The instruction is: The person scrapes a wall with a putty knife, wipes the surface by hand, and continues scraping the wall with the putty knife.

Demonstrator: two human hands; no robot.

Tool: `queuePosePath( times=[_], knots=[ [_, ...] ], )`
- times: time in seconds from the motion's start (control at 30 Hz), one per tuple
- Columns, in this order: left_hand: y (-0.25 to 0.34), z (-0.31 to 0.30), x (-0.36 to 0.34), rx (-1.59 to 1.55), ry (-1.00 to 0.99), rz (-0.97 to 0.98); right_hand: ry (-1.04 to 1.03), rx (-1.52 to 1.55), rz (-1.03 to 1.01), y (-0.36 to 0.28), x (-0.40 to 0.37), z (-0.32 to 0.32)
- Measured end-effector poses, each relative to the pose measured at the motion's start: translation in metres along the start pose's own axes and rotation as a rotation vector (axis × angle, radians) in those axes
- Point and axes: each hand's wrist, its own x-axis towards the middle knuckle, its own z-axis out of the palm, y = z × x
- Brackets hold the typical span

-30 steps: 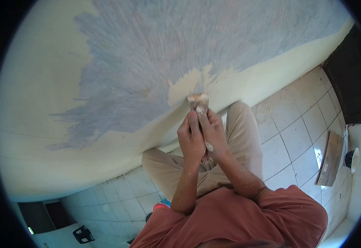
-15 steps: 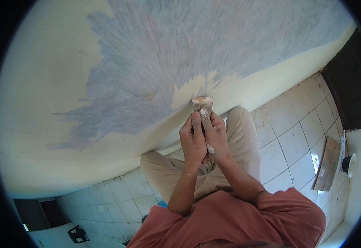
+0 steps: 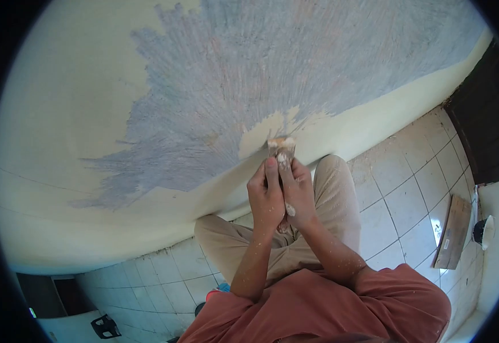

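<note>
Both hands are closed together around a paint scraper [image 3: 281, 146] with a worn, paint-spattered blade. My left hand [image 3: 265, 194] wraps its near left side, thumb laid along the handle. From the right, my right hand [image 3: 299, 197] grips the same handle, with white flecks on thumb and wrist. The handle's end shows below the palms. The blade's edge meets the wall [image 3: 66, 103] at the lower border of a large scraped grey-blue patch [image 3: 249, 68]. Cream paint surrounds that patch, and a small cream piece juts into it just above the blade.
My bent knees [image 3: 335, 183] are close to the wall, over a white tiled floor [image 3: 395, 214]. To the right lie a wooden board [image 3: 454, 231] and a black-and-white bucket [image 3: 482, 231] by a side wall. A dark door [image 3: 484, 108] stands at the upper right; a black plastic chair [image 3: 106, 327] is at the lower left.
The view has shifted slightly. The scraper and both hands sit a little lower in the picture, with the grip unchanged and the scraped patch looking much the same.
</note>
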Motion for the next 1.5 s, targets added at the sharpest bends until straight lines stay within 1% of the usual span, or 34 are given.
queuePosePath(
  times=[0.07, 0.1, 0.17, 0.2, 0.27, 0.3, 0.33, 0.37, 0.47, 0.5, 0.53, 0.57, 0.6, 0.63, 0.67, 0.73, 0.77, 0.83, 0.9, 0.93, 0.97, 1.03, 1.1, 1.27, 1.33, 1.43, 1.5],
  knots=[
    [0.025, 0.0, 0.013, -0.033, -0.063, -0.042, -0.032, -0.051, -0.008, -0.023, 0.002, 0.002],
    [0.036, -0.001, 0.015, -0.047, -0.089, -0.069, -0.033, 0.086, 0.1, -0.027, 0.002, 0.003],
    [0.012, 0.002, 0.0, -0.046, 0.001, -0.015, 0.002, -0.008, 0.039, -0.005, -0.005, -0.001],
    [0.017, 0.005, 0.002, -0.049, 0.04, 0.015, 0.026, -0.053, 0.002, -0.004, -0.005, 0.001],
    [0.022, -0.002, 0.014, -0.032, -0.055, -0.042, -0.001, 0.018, 0.016, -0.003, -0.001, 0.0],
    [0.026, -0.004, 0.013, -0.024, -0.092, -0.097, -0.025, 0.029, 0.046, -0.019, 0.002, 0.003],
    [0.022, -0.006, 0.003, -0.01, -0.085, -0.134, -0.049, 0.041, 0.081, -0.028, 0.0, 0.003],
    [0.019, -0.009, -0.003, 0.006, -0.081, -0.157, -0.037, -0.053, 0.071, -0.025, -0.004, -0.001],
    [0.026, -0.004, 0.009, -0.025, -0.077, -0.089, 0.027, -0.027, 0.016, 0.001, -0.005, 0.0],
    [0.024, -0.004, 0.011, -0.037, -0.076, -0.078, -0.016, -0.042, -0.018, -0.006, -0.003, 0.0],
    [0.021, -0.004, 0.008, -0.054, -0.064, -0.083, -0.027, -0.038, 0.001, -0.012, -0.002, -0.001],
    [0.028, -0.004, 0.008, -0.097, -0.081, -0.141, -0.04, -0.037, 0.023, -0.018, -0.001, -0.001],
    [0.021, -0.005, -0.001, -0.076, -0.045, -0.144, -0.052, -0.026, 0.042, -0.021, -0.003, 0.0],
    [0.01, -0.003, -0.007, -0.061, -0.012, -0.121, -0.035, -0.115, 0.034, -0.015, -0.006, -0.002],
    [0.006, -0.001, -0.007, -0.051, 0.018, -0.093, -0.03, -0.097, 0.006, -0.01, -0.006, -0.003],
    [0.018, -0.002, 0.005, -0.063, -0.035, -0.079, -0.013, -0.058, -0.046, -0.004, -0.002, 0.001],
    [0.019, -0.004, 0.005, -0.067, -0.057, -0.095, -0.033, -0.036, -0.017, -0.004, -0.001, -0.002],
    [0.018, -0.006, -0.001, -0.069, -0.065, -0.14, -0.067, 0.004, 0.063, -0.026, -0.002, 0.001],
    [0.016, -0.003, 0.001, -0.088, -0.037, -0.129, -0.049, -0.088, 0.056, -0.005, -0.01, -0.006],
    [0.004, 0.0, -0.005, -0.104, -0.005, -0.124, -0.039, -0.133, 0.043, -0.001, -0.009, -0.006],
    [-0.006, 0.0, -0.006, -0.116, 0.023, -0.123, -0.044, -0.1, 0.033, -0.001, -0.005, -0.005],
    [0.002, -0.004, -0.002, -0.088, -0.015, -0.148, -0.046, -0.056, 0.064, -0.003, -0.009, -0.004],
    [0.001, -0.009, -0.013, -0.085, -0.017, -0.203, -0.055, -0.099, 0.07, 0.002, -0.015, -0.008],
    [-0.008, -0.008, -0.005, -0.176, 0.012, -0.148, -0.068, -0.118, 0.011, 0.011, -0.008, -0.002],
    [-0.008, -0.011, -0.003, -0.123, -0.017, -0.14, -0.053, -0.117, 0.04, 0.014, -0.011, -0.004],
    [-0.017, -0.016, -0.01, -0.097, -0.044, -0.172, -0.041, -0.127, -0.01, 0.028, -0.01, -0.008],
    [-0.016, -0.015, -0.002, -0.112, -0.04, -0.145, -0.037, -0.122, -0.019, 0.025, -0.008, -0.005]
  ],
)
